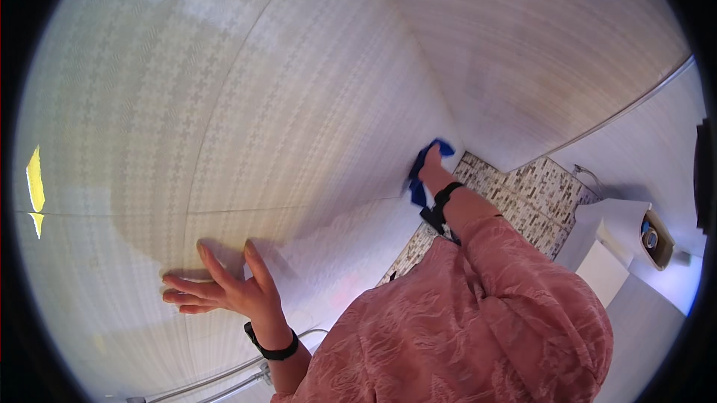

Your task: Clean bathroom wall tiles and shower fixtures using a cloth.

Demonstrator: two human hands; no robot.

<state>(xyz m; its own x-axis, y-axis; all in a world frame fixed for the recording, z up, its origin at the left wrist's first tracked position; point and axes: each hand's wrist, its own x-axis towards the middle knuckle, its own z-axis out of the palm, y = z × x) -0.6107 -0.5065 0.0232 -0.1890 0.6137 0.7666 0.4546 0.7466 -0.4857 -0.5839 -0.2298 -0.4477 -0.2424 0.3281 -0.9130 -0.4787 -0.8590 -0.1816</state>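
Observation:
Before me stands a pale tiled wall (313, 95) with a woven-look pattern and thin joints. My right hand (431, 166) presses a blue cloth (417, 193) to this wall, low down near the corner. Part of the cloth hangs below the fingers, and its edges look blurred. At the lower left, my left hand (238, 291) is raised at the wall with its fingers spread. It holds nothing; fingertips appear at or very near the tiles, though contact is hard to tell. Black bands circle both wrists.
A second wall (532, 55) meets the first at the corner. Mosaic-patterned flooring (540, 195) lies below. To the right is a white toilet (605, 224), with a small bin (666, 254) of items by it. A metal shower hose (224, 374) runs at the lower left.

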